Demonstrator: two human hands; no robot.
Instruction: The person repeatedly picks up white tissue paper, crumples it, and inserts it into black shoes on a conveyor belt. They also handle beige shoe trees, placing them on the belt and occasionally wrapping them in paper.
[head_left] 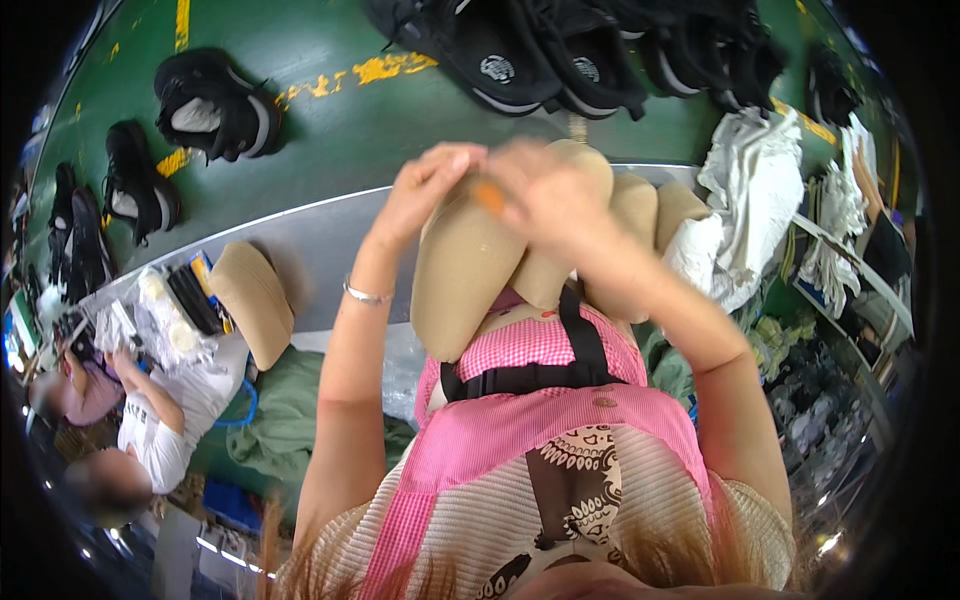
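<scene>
My left hand (432, 185) is raised over a large, smooth beige rounded piece (462, 275) whose kind I cannot make out. The left thumb and fingers come together at their tips; whatever sits between them is too small or hidden. Close beside it, my right hand (555, 200) is smeared by motion, so its grip does not show. A small orange spot (488, 196) shows at the right fingers; its kind is unclear. More beige rounded pieces (635, 212) lean side by side under and beyond my right forearm, against my pink checked apron (540, 345).
Black shoes (490, 65) line the green surface ahead, with others (215, 110) at the left. A grey metal edge (335, 225) runs across. White crumpled material (750, 190) lies right. Left are another beige piece (252, 300) and a person in a white shirt (180, 415).
</scene>
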